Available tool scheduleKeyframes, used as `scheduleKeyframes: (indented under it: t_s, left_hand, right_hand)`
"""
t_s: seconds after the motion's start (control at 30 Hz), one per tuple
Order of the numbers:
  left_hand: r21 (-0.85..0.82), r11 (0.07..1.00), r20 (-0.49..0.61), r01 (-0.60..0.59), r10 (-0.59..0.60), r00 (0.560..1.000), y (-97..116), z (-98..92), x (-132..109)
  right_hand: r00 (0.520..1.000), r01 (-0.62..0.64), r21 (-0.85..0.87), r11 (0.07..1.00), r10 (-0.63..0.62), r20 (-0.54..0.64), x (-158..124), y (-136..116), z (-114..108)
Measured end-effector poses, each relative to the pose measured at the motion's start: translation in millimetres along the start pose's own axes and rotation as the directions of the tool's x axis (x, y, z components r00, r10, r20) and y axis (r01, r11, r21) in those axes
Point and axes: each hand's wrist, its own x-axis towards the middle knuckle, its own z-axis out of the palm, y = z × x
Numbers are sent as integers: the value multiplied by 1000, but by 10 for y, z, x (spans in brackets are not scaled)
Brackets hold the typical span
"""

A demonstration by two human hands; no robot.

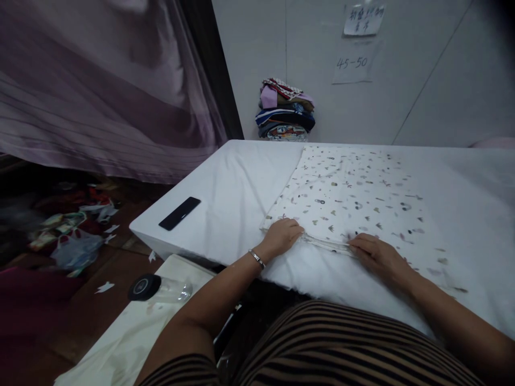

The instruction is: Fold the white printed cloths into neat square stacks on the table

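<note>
- Shows two bare hands: one left hand (282,236) and one right hand (376,254), both at the near edge of one printed cloth (346,198).
- Rests the left fingers (292,226) close together, bent over the cloth's near left corner; cannot tell the thumb's position.
- Seems, through slight blur, to pinch the layered near edge in the right fingers (362,242).
- Spreads the cloth flat from both sets of fingertips forward, on one white-covered table (233,187).
- Looks white, with small scattered motifs in green, grey and pinkish brown, some leaf-like, some arched; mostly smooth, with several layers visible between the two hands.
- Includes one silver bracelet (256,259) just behind the left fingers.
- Has one dark phone (179,213) well to the left of the left fingers, on the same table.
- Adds one clear jar with a black lid (145,287), left of the left fingers and closer to the body.
- Counts one pile of folded fabrics (286,110), ahead of the left fingers, beyond the far table edge.
- Ends with two handwritten paper sheets on one pale wall (426,102), far ahead of the right fingers: the lower sheet (353,65) reading "45-50".
</note>
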Motion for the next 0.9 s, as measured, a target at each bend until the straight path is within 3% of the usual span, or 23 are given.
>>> scheduleKeyframes:
  t_s: [0.23,0.47,0.67,0.9]
  left_hand:
    - [51,998,1,-45,45,999,99,22,48]
    - [92,995,43,-23,19,999,147,3,74]
    - [61,995,73,-84,80,994,149,-56,62]
    - [96,995,98,-28,18,995,180,-39,105]
  right_hand:
    - [994,-11,-42,999,7,-105,3,-4,77]
    - [967,101,-148,984,-132,-217,-43,40,167]
    - [961,185,-218,958,-223,-161,-30,37,163]
    - [963,162,-192,968,-198,-181,-28,13,177]
